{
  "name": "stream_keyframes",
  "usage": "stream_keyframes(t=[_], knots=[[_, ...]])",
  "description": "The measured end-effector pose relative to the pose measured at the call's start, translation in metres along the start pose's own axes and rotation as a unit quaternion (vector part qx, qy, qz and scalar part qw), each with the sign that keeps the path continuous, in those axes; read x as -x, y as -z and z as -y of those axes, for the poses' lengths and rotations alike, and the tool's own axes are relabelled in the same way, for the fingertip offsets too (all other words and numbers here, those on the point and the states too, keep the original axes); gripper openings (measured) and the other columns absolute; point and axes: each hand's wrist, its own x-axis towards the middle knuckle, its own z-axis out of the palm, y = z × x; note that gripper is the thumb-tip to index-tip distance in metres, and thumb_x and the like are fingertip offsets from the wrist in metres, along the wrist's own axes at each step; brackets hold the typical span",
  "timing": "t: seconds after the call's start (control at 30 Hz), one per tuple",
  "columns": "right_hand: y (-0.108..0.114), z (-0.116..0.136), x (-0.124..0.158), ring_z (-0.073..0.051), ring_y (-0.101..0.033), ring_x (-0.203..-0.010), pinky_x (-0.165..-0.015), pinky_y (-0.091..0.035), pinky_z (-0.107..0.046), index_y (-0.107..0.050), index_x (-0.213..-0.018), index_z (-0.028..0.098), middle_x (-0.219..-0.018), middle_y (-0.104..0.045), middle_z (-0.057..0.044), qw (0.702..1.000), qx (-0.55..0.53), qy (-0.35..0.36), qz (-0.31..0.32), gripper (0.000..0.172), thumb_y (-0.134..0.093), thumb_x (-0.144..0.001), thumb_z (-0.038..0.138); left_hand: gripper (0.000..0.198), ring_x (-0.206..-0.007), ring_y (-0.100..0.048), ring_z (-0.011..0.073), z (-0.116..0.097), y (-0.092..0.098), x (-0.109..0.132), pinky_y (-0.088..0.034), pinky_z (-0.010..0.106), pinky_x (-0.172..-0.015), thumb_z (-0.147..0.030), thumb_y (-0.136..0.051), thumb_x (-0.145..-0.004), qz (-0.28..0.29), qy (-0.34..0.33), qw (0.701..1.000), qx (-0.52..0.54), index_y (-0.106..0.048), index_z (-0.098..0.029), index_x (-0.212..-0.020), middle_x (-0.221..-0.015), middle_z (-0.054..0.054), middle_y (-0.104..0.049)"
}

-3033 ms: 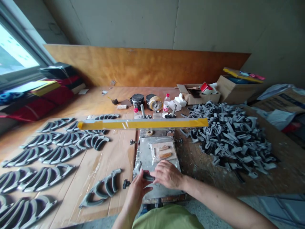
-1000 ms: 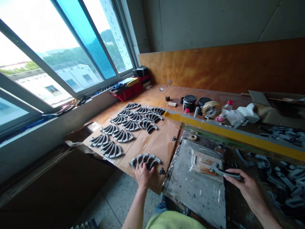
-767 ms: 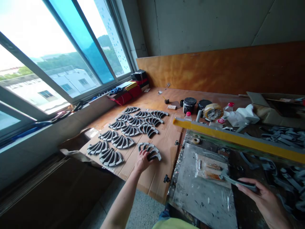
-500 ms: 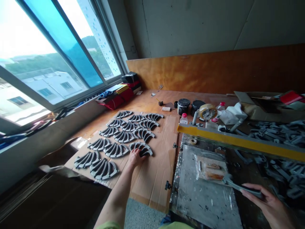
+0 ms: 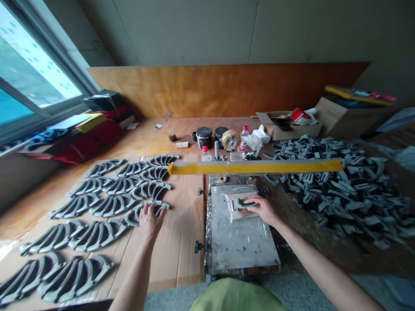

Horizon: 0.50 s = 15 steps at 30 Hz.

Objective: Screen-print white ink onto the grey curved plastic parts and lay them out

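My left hand lies flat with fingers spread on a group of grey curved plastic parts at the right end of a row on the cardboard sheet. My right hand presses a single grey curved part onto the small wrapped fixture on the grey metal plate, fingers closed over its right end. A long yellow bar stands raised above the back of the plate.
Rows of grey curved parts cover the cardboard at left. A large heap of loose grey parts lies at right. Black tins, a tape roll, small bottles and cardboard boxes stand behind the bar. A window is at far left.
My left hand slid the group of parts away across the cardboard to the end of a row. My right hand carried the single part from the plate's right side onto the fixture. The view swung right.
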Motion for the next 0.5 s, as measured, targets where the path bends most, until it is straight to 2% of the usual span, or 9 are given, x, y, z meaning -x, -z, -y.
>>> stream_keyframes(t=[0.1,0.2,0.27,0.33,0.43,0.5], knots=[[-0.004,-0.008,-0.011,-0.022,-0.060,-0.097,-0.092,-0.047,-0.040,-0.077,-0.093,0.022,-0.094,-0.072,-0.006,0.988,0.113,0.089,0.054,0.019,-0.064,-0.082,0.015,0.048,-0.130,-0.048,0.0319,-0.050,0.022,-0.003,-0.036,0.046,-0.109,-0.051,-0.057,-0.085,-0.040,-0.024,0.996,0.078,-0.063,-0.018,-0.119,-0.145,0.017,-0.047],[-0.004,-0.009,-0.010,-0.022,-0.058,-0.099,-0.089,-0.047,-0.039,-0.076,-0.096,0.022,-0.096,-0.071,-0.007,0.966,0.212,0.134,0.066,0.020,-0.061,-0.086,0.014,0.041,-0.124,-0.053,0.0284,-0.113,0.058,-0.005,-0.039,0.043,-0.106,-0.050,-0.059,-0.085,-0.059,-0.043,0.984,0.163,-0.066,-0.022,-0.113,-0.137,0.012,-0.056],[-0.007,-0.004,-0.010,-0.022,-0.058,-0.104,-0.092,-0.046,-0.039,-0.075,-0.099,0.022,-0.106,-0.070,-0.008,0.953,0.262,0.137,0.062,0.021,-0.059,-0.088,0.015,0.036,-0.114,-0.058,0.0250,-0.157,0.085,-0.005,-0.044,0.039,-0.101,-0.050,-0.058,-0.085,-0.068,-0.066,0.967,0.234,-0.067,-0.022,-0.106,-0.119,0.009,-0.066],[-0.014,0.001,-0.012,-0.024,-0.054,-0.118,-0.101,-0.042,-0.042,-0.071,-0.113,0.022,-0.125,-0.064,-0.009,0.944,0.289,0.145,0.063,0.026,-0.060,-0.089,0.019,0.031,-0.089,-0.064,0.0189,-0.199,0.109,-0.005,-0.051,0.032,-0.087,-0.049,-0.056,-0.087,-0.058,-0.061,0.940,0.329,-0.067,-0.020,-0.093,-0.090,0.004,-0.070],[-0.031,0.005,-0.018,-0.026,-0.039,-0.137,-0.114,-0.029,-0.047,-0.052,-0.138,0.021,-0.147,-0.048,-0.011,0.930,0.295,0.184,0.118,0.052,-0.063,-0.089,0.033,0.042,-0.050,-0.049,0.0113,-0.247,0.132,-0.006,-0.053,0.025,-0.062,-0.046,-0.046,-0.091,0.001,-0.049,0.885,0.464,-0.055,-0.020,-0.060,-0.051,-0.003,-0.051],[-0.039,0.002,-0.019,-0.027,-0.032,-0.142,-0.117,-0.021,-0.050,-0.045,-0.144,0.020,-0.151,-0.042,-0.011,0.920,0.289,0.206,0.164,0.061,-0.062,-0.089,0.040,0.049,-0.041,-0.039,0.0101,-0.263,0.139,-0.006,-0.052,0.025,-0.053,-0.045,-0.042,-0.091,0.041,-0.039,0.863,0.501,-0.045,-0.021,-0.047,-0.040,-0.005,-0.039]])
